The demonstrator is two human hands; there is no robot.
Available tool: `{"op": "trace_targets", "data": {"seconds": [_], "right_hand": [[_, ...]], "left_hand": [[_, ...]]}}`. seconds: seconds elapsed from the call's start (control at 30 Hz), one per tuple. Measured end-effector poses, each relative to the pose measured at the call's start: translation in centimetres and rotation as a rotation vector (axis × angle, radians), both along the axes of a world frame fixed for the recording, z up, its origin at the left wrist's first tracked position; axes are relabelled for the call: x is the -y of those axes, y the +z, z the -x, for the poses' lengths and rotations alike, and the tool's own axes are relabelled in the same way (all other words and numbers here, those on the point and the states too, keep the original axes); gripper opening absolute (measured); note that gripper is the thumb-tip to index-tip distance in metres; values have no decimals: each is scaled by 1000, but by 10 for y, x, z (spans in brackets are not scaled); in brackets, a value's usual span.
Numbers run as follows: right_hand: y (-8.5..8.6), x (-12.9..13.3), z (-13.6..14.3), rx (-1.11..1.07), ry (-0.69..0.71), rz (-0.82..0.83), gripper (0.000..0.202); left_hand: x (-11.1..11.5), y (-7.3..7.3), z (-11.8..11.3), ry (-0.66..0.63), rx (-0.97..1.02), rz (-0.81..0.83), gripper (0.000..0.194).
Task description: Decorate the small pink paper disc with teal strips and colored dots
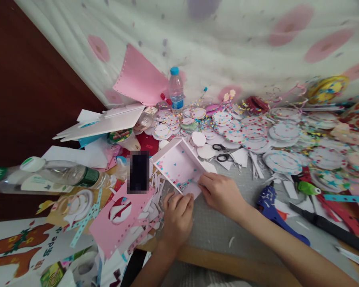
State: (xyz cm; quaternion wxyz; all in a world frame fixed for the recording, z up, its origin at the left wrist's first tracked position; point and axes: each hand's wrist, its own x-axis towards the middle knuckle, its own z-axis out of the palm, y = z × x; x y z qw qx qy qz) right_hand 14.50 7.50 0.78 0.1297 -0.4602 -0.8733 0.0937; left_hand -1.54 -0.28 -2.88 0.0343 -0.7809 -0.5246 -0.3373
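A shallow white paper box with an open top sits tilted on the grey mat, with pink, blue and red confetti dots scattered inside it. My left hand is closed at the box's near corner, fingers curled against its front edge. On the right side, my right hand pinches the near right wall, its fingertips partly hidden at the box's inside. Black-handled scissors lie behind my right hand. White paper discs lie just past the box.
Stacks of confetti-dotted discs fill the back right. A blue glue gun lies right of my forearm. Pink card and paper scraps are at left, near plastic bottles. A small water bottle stands by the curtain.
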Motion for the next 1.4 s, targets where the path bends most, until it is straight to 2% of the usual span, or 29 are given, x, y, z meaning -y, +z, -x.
{"op": "trace_targets", "data": {"seconds": [0.23,0.4,0.6,0.83,1.07,1.2,1.3,1.4], "right_hand": [[3,1,-7,-119,-28,14,14],[9,0,-14,-297,-78,131,12],[5,-3,-25,-489,-171,225,6],[2,3,-24,-331,-178,132,12],[2,1,-34,-499,-204,219,9],[3,2,-35,-520,-227,210,11],[8,3,-34,-610,-212,307,14],[17,2,-36,-711,-255,432,21]], "left_hand": [[0,-1,0,7,-12,-10,31],[0,-1,0,9,-8,-12,31],[0,-1,-1,17,-9,-14,30],[0,1,-2,8,-3,-12,29],[0,-2,-1,22,-8,-18,31],[0,-1,-2,14,-19,-18,30],[0,0,-2,13,-20,-13,29],[-1,0,-1,8,-13,-22,29]]}}
